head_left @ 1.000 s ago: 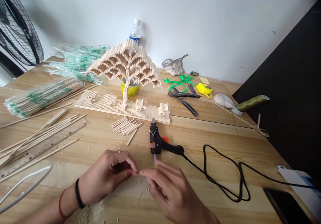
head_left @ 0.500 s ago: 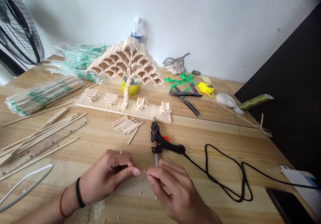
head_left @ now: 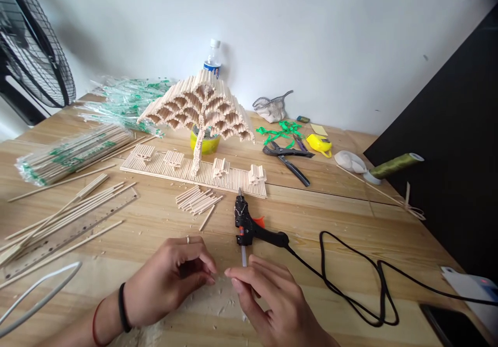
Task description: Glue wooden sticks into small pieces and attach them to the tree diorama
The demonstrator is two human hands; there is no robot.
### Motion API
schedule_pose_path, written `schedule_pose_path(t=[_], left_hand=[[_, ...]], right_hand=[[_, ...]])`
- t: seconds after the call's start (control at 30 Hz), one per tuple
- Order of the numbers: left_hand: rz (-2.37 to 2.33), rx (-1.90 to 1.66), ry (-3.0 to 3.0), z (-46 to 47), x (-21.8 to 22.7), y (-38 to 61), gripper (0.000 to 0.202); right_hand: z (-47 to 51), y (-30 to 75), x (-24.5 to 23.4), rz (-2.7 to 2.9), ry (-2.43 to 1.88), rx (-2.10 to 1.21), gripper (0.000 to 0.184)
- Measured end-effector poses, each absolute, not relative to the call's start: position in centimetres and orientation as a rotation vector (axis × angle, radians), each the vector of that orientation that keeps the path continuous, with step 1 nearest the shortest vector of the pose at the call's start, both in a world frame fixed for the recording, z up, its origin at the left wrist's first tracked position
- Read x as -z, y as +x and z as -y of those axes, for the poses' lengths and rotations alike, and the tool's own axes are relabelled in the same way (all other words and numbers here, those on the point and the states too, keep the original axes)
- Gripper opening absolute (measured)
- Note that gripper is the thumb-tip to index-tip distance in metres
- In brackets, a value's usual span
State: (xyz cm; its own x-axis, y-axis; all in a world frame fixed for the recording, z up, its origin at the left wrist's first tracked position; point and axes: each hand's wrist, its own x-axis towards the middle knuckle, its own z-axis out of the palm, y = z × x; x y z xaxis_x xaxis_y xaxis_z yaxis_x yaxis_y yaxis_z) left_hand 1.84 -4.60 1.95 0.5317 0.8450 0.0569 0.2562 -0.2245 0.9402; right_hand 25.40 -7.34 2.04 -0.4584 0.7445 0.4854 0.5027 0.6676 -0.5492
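Over the near part of the wooden table, my left hand (head_left: 177, 269) is curled, thumb and index tips close together. Facing it, my right hand (head_left: 272, 297) pinches thumb against index finger. Anything in either hand is too small or hidden to make out. A narrow gap separates the two hands. Just beyond my right hand lies a black glue gun (head_left: 243, 222), a clear glue stick (head_left: 244, 256) out of its rear. Its nozzle points at a tree-shaped model (head_left: 198, 111) of small wooden sticks on a slatted base (head_left: 161, 172). Short cut sticks (head_left: 198, 200) lie before the base.
Long sticks (head_left: 83, 202) and a clear ruler (head_left: 78, 233) lie left, below a bagged stick bundle (head_left: 73, 152). Pliers (head_left: 290, 160), a yellow tape measure (head_left: 319, 143) and a thread spool (head_left: 397, 166) sit at right. The black cord (head_left: 350, 295) loops toward a phone (head_left: 455, 326).
My fingertips have drawn apart; earlier they nearly met. The left fingers have curled in a little. The whole view has shifted slightly, with the table things sitting lower.
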Motion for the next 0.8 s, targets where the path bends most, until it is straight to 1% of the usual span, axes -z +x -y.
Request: schedule_pose_path(t=[0.23,0.33,0.43,0.53,0.6,0.7,0.73,0.8], left_hand=[[-0.875,-0.751,1.755,4.2,-1.8,1.8,0.015],[-0.848,-0.778,1.717,4.1,-1.7,1.5,0.019],[-0.842,-0.812,1.52,3.8,-2.0,1.6,0.019],[-0.833,-0.932,1.291,2.2,-2.9,2.4,0.028],[-0.778,-1.021,1.166,0.2,-3.6,3.5,0.026],[-0.779,-1.209,0.853,-3.6,-4.8,5.6,0.019],[-0.77,-1.26,0.767,-4.8,-5.1,6.3,0.022],[-0.712,-1.343,0.631,-6.8,-5.7,7.7,0.037]], right_hand=[[6.8,25.5,-2.2,2.143,-0.98,-0.4,0.017],[6.4,25.8,-2.6,2.103,-0.993,-0.389,0.019],[5.8,26.6,-2.9,2.037,-1.039,-0.352,0.022],[4.7,27.6,-3.3,1.948,-1.151,-0.332,0.02],[3.5,28.1,-4.0,1.841,-1.188,-0.387,0.02],[0.5,28.6,-5.9,1.787,-1.169,-0.508,0.029],[-0.8,28.7,-6.7,1.775,-1.15,-0.538,0.034],[-3.8,29.0,-8.5,1.816,-1.127,-0.537,0.045]])
